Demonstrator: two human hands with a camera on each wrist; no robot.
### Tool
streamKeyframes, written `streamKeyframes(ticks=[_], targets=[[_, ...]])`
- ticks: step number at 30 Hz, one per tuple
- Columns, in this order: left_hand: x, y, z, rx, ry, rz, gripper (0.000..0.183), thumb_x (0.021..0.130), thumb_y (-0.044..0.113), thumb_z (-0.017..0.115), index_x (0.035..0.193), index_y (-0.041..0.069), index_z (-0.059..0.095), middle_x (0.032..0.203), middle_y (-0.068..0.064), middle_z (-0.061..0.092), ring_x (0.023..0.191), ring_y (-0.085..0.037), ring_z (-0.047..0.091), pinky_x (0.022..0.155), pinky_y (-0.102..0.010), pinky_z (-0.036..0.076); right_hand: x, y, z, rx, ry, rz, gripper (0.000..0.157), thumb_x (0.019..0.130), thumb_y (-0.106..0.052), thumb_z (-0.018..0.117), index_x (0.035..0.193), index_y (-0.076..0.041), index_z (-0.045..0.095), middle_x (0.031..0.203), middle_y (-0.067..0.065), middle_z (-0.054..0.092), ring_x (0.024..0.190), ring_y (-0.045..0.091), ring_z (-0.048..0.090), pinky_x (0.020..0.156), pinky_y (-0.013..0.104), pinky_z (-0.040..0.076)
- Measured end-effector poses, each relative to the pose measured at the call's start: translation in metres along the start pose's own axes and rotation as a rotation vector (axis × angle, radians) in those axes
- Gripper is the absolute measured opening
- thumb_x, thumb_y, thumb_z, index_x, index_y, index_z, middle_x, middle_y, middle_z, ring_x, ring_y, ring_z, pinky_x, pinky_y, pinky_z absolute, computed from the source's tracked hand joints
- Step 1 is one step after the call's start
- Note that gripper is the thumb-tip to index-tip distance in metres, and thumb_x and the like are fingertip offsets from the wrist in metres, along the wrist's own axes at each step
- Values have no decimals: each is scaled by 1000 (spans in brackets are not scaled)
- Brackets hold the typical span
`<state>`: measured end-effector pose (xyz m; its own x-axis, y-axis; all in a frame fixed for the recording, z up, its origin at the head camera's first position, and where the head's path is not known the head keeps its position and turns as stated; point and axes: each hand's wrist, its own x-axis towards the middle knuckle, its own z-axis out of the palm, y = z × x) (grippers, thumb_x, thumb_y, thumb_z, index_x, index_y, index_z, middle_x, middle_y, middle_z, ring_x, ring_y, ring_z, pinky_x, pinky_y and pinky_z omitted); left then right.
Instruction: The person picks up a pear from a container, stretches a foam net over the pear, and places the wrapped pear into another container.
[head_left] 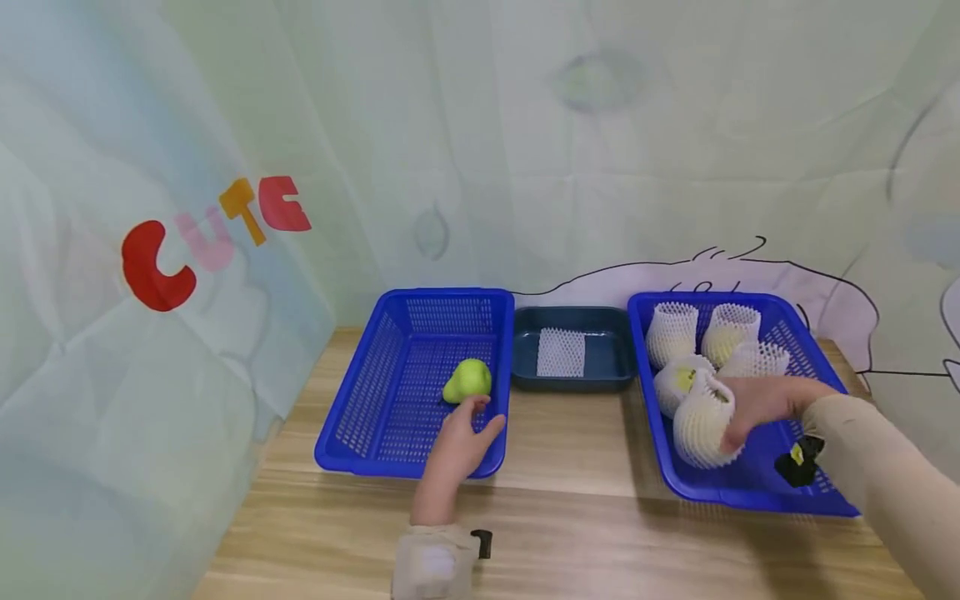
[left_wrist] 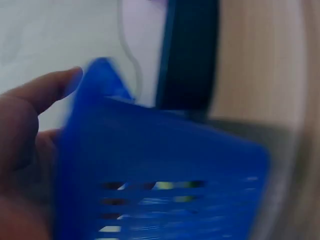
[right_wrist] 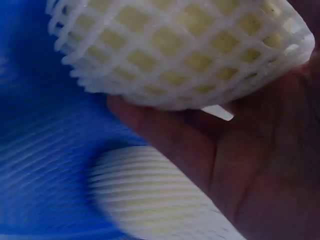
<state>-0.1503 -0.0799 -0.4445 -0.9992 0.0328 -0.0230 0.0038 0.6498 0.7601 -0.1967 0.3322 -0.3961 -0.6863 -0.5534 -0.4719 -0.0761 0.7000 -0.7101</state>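
In the head view a green pear (head_left: 469, 380) lies in the left blue basket (head_left: 375, 467). My left hand (head_left: 459, 442) reaches over this basket's near right side, fingertips right by the pear, thumb apart from the fingers. The left wrist view shows the thumb (left_wrist: 55, 87) beyond the basket wall (left_wrist: 165, 140), which hides part of the hand. Over the right blue basket (head_left: 738, 498), my right hand (head_left: 768, 404) grips a pale yellow fruit (head_left: 701, 427) in a white foam net. In the right wrist view the thumb presses against this netted fruit (right_wrist: 175, 50); a second netted fruit (right_wrist: 150, 190) lies beside the hand.
Several more foam-netted fruits (head_left: 671, 333) fill the back and left of the right basket. Between the baskets stands a dark teal tray (head_left: 600, 385) with a flat white foam net (head_left: 561, 352) in it. A printed cloth (head_left: 487, 167) hangs behind the wooden table (head_left: 555, 533).
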Motion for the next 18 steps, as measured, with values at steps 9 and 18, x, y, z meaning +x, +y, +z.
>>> streamKeyframes(ticks=[9,18], targets=[[3,-12,10,95,-139,-54,48,90,44,54,125,12,50,114,-5,61,104,-26,58,82,-49,43,16,11,34,-88,-47,129,118,56,-14,82,138,18,3,141,41,8,128,52,15,101,63,15],[5,-12,10,121,-149,-58,47,90,45,53,125,13,50,114,-4,61,103,-25,58,83,-48,43,24,18,40,-166,-27,43,80,54,-14,86,115,3,36,107,17,42,97,33,46,74,45,48]])
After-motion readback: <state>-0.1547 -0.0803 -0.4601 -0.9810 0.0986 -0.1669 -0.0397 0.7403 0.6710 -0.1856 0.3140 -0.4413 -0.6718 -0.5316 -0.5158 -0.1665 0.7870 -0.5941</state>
